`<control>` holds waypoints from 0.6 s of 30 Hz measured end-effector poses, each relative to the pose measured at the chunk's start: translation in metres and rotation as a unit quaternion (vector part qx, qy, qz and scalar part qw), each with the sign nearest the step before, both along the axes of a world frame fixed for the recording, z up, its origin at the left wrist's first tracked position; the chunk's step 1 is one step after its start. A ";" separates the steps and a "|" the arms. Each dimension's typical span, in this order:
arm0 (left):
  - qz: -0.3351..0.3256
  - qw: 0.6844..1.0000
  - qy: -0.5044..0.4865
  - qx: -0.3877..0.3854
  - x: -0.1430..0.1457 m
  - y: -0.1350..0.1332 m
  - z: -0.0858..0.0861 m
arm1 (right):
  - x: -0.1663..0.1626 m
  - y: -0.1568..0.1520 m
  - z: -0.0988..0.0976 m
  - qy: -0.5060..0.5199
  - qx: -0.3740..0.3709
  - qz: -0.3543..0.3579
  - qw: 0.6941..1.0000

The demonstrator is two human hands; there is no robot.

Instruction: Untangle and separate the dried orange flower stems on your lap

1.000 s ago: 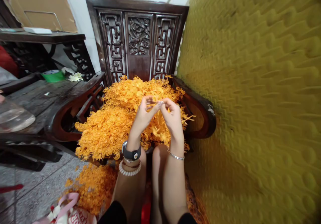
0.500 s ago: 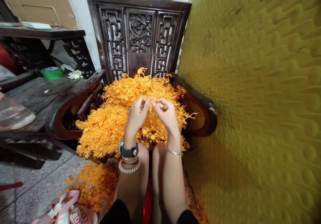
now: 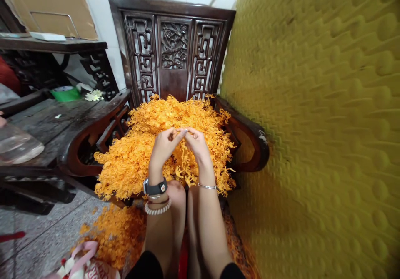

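A big heap of orange plastic flower sprigs (image 3: 140, 154) fills the seat of a carved dark wooden chair (image 3: 173, 45). My left hand (image 3: 164, 145) and my right hand (image 3: 196, 143) meet fingertip to fingertip above the heap. Both pinch one thin orange sprig (image 3: 184, 168), which hangs down between my wrists. The left wrist wears a black watch and bead bracelets, the right a thin metal bangle.
A yellow egg-crate foam sheet (image 3: 315, 129) stands close on the right. On the left is a dark wooden table (image 3: 43, 120) with a green tape roll (image 3: 65, 93) and a clear plastic bag (image 3: 15, 145). More orange sprigs (image 3: 112, 233) and a pink-handled bag (image 3: 84, 262) lie on the floor.
My hands have dropped a little lower and drawn closer together, the fingertips now touching over the sprig. The view has shifted slightly.
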State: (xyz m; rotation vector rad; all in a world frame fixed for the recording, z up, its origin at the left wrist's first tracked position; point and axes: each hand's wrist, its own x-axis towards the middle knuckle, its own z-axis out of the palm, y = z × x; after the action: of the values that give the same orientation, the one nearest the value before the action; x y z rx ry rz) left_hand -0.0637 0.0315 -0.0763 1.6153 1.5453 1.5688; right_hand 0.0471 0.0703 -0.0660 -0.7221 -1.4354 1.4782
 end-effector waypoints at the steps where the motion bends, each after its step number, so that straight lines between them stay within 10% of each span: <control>1: 0.014 1.000 0.001 -0.002 0.000 0.001 -0.001 | -0.001 0.000 0.000 0.009 -0.005 -0.005 1.000; 13: -0.101 0.980 -0.168 0.035 -0.002 0.007 -0.006 | 0.004 -0.001 0.003 0.073 -0.015 -0.037 0.997; 18: -0.182 0.976 -0.119 -0.030 0.000 0.004 -0.008 | 0.014 0.004 -0.001 0.007 -0.016 0.080 0.997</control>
State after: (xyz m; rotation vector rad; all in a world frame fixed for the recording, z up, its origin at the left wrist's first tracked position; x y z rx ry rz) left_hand -0.0637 0.0353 -0.0845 1.5102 1.0887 1.4366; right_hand 0.0612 0.0744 -0.0665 -0.6273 -1.4904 1.6279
